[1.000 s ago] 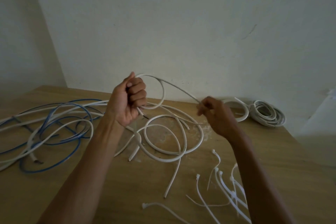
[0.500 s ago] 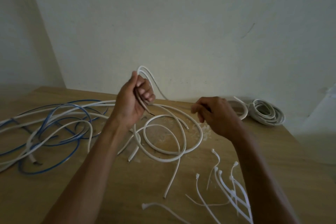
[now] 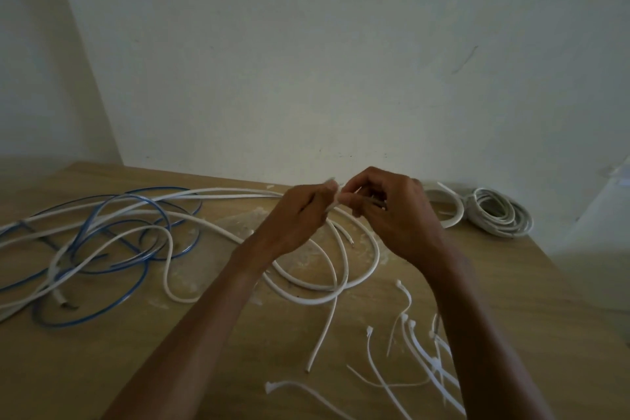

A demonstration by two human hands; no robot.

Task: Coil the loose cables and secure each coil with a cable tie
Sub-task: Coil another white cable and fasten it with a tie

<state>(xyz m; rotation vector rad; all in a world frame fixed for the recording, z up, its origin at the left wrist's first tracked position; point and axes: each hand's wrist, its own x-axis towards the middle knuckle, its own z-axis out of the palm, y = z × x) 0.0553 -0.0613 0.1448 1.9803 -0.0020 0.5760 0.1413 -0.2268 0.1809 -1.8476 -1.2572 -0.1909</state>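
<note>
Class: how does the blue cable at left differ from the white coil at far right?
The blue cable sprawls in loose loops; the white coil is wound tight and compact. The blue cable tangles with white cables; the coil does not. Both rest on the table.

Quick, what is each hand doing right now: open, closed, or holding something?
Left hand: closed, pinching the white cable.
Right hand: closed, gripping the same white cable.
</note>
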